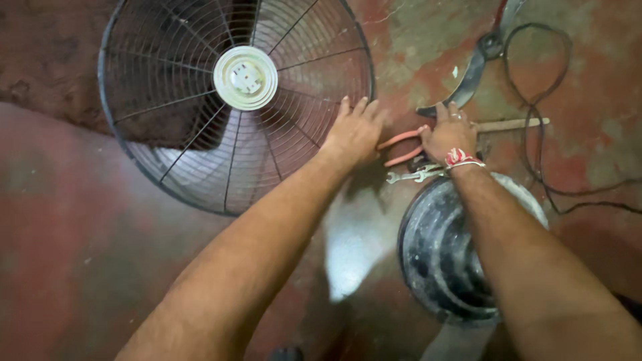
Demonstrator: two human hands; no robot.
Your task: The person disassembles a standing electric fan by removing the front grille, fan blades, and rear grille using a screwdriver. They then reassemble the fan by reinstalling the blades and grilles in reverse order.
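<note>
Two bare forearms come in from the bottom edge, nearest the camera, both reaching away toward the top of the frame over a stained red concrete floor (60, 267). Under the right forearm sits a round dark fan base (438, 251), dusty, dish-like face up; nothing seen lying in it, part hidden by the arm. Left hand (353, 134) lies palm down, fingers straight and close together, flat on the lower right rim of a round wire fan guard (200, 127); it presses or rests, not wrapped round anything. The guard lies flat on the floor, its white round hub (245, 77) face up, spokes running out to the rim; a pale fan blade shows through the wires at lower left. Right hand (449, 137), ring on a finger, red and white thread band on the wrist, is curled over pliers (400, 148) with orange-red handles. The handles stick out to the left toward the left hand, slightly spread, long axis roughly left to right with a small tilt; the head is hidden under the hand, so how firm the hold is cannot be told. Pliers lie between the two hands, just right of the guard rim. Just below them a small metal spanner (411, 176) lies on the floor, also roughly left to right, touching the base edge or nearly. Beyond the right hand: a dark curved metal blade (468, 80), a wooden stick (511, 124) and a loose black cable (535, 80) looping off right.
</note>
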